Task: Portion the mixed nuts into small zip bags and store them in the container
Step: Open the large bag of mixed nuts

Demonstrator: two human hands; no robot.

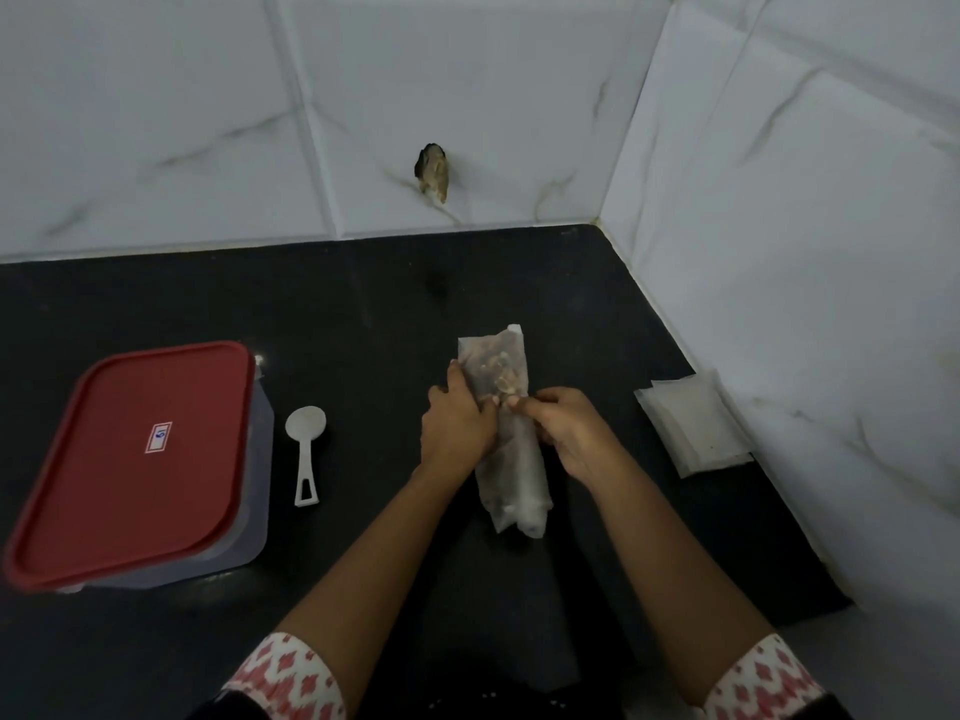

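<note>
Translucent, crinkled nut bag (506, 433), seemingly rolled, gripped by left hand (457, 426) and right hand (569, 433).

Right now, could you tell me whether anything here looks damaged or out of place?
Yes: the wall tile behind the counter has a dark broken hole. No nuts look spilled.

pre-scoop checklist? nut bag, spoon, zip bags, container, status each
1. Nut bag held by both hands, left hand and right hand: ok.
2. Nut bag opened: cannot tell, hands cover the middle.
3. Spoon lying free on the counter, within reach: ok.
4. Small zip bags stacked by the right wall, none opened yet: not ok.
5. Container red lid off: not ok, still on.
</note>
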